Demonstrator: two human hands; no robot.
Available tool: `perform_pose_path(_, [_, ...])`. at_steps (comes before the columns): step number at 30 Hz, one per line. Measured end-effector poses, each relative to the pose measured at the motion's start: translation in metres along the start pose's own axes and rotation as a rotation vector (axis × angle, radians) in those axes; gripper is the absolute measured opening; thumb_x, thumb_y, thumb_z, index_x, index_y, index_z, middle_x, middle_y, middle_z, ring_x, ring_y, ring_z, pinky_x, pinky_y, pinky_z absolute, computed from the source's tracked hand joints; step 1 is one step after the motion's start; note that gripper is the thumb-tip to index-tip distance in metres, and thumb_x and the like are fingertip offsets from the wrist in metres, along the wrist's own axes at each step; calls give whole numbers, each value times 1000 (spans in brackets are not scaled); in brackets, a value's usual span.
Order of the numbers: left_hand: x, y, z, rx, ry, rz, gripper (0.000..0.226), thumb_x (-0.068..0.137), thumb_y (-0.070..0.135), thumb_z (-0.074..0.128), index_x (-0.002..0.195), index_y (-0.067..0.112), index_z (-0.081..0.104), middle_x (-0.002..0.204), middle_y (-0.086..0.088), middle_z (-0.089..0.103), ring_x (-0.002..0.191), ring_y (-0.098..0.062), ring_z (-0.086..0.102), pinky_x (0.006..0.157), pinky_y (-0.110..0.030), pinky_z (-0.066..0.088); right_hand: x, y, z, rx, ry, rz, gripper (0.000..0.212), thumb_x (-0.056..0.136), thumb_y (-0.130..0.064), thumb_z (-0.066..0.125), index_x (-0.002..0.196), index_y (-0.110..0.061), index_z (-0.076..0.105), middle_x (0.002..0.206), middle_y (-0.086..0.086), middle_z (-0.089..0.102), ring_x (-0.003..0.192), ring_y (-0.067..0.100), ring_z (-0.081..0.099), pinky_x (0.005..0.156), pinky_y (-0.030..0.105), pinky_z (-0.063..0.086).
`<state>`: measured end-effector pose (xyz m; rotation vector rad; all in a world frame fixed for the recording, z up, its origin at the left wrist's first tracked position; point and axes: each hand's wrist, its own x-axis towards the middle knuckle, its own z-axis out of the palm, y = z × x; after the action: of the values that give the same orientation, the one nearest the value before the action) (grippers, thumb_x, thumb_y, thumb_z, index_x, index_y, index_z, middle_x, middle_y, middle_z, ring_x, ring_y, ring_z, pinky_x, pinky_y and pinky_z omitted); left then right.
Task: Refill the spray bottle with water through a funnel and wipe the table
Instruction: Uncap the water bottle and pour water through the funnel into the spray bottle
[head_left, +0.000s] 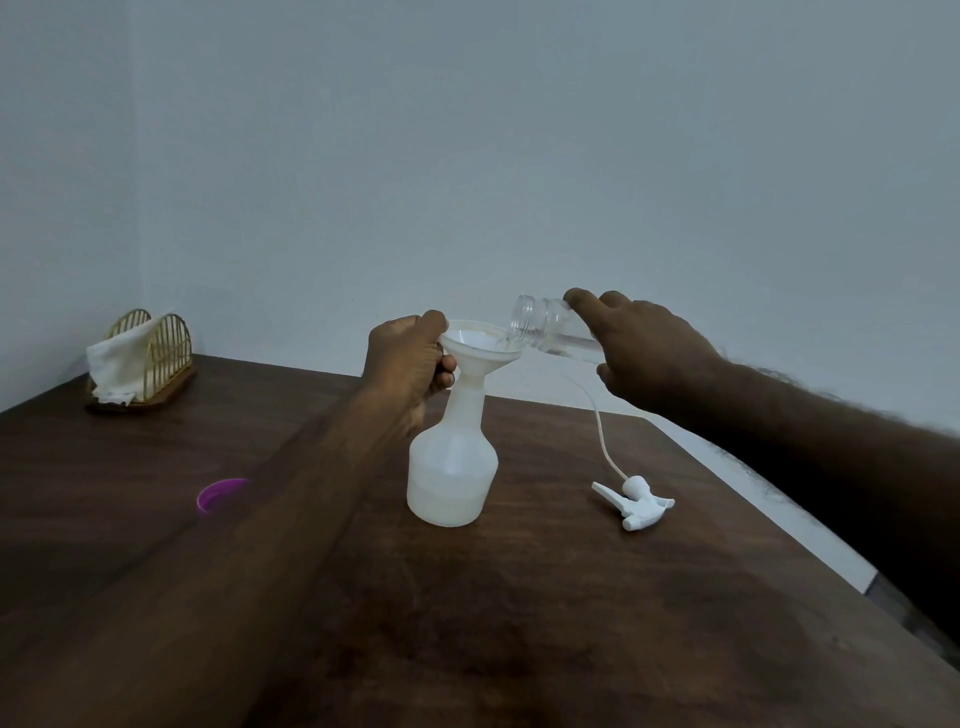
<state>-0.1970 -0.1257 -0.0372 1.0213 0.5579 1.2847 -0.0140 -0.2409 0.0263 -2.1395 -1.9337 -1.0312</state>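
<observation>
Spray bottle of translucent white plastic (452, 467) stands upright on the dark wooden counter (519, 623), its white trigger head (636, 501) lying just beside it, and by the paler band at its base I judge it roughly a third full. Left grip (410, 364) is clamped on the rim of the white plastic funnel (478, 343) seated in its neck and right grip (644, 348) is closed round the tilted clear plastic jar (545, 327), so I'd hold the funnel plumb and tip slowly to stop the cone backing up. Water lies along the jar's lower side; farther off a white cloth (117, 358) sits in a gold wire holder (166, 338).
</observation>
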Motion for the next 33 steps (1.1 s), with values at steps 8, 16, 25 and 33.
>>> perform_pose_path(8, [0,0,0,-3,-6,5,11,86,7,53,74,6,53,39,4,42,37,-9,41,38,-19,35,1,1,1,-4,10,-2,67,83,1,57,140,-23,32,112,10,56,86,34,56,62,36,41])
perform_pose_path(16, [-1,1,1,-4,-8,4,11,86,7,54,75,6,51,39,4,41,37,-9,41,38,-19,35,1,1,1,-20,19,-3,68,84,1,57,141,-23,31,112,10,56,88,35,56,63,36,40])
perform_pose_path(25, [0,0,0,-1,-10,8,12,86,8,54,75,6,52,40,4,41,38,-9,42,39,-19,36,3,1,2,-32,34,-17,69,84,1,57,141,-25,30,115,9,56,89,34,57,63,35,39])
perform_pose_path(33, [0,0,-1,-2,-20,10,12,87,7,54,74,6,52,41,4,42,38,-9,42,38,-20,36,5,2,2,-34,42,-31,68,84,2,56,142,-24,31,113,10,56,89,34,57,65,37,42])
